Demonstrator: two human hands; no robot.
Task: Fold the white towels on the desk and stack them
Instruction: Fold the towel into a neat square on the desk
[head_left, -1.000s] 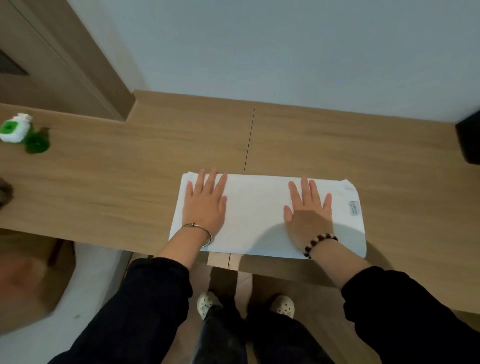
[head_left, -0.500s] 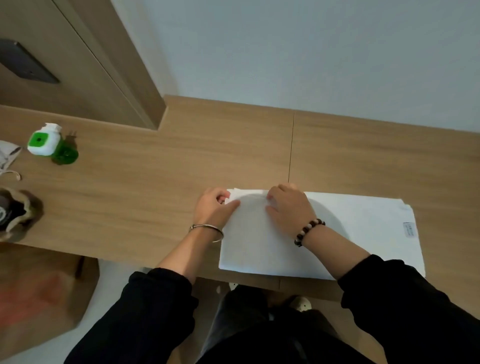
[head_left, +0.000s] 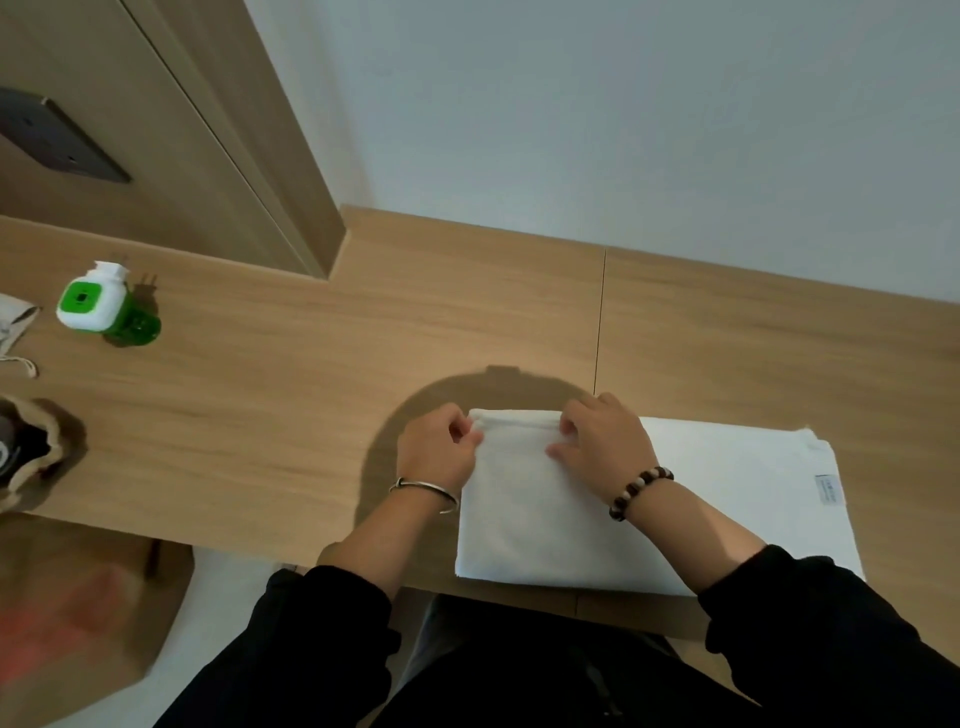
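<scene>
The white towel (head_left: 649, 509) lies flat on the desk (head_left: 311, 415) at lower centre and lower right of the frame, along the near edge, folded to a long band with a small label (head_left: 828, 488) at its right end; judged light, soft and limp, with no stiffness to hold a fold unaided; best taken at a corner or along the hem, two points lifted together; slipping on the wood appears unlikely. The left hand (head_left: 436, 457) sits at the band's far left corner, fingers curled and pinching the cloth; the right hand (head_left: 602, 441) is near it on the far edge, knuckles up, fingers curled onto the hem, apparently gripping it; both wrists low, forearms entering from the bottom of the frame.
</scene>
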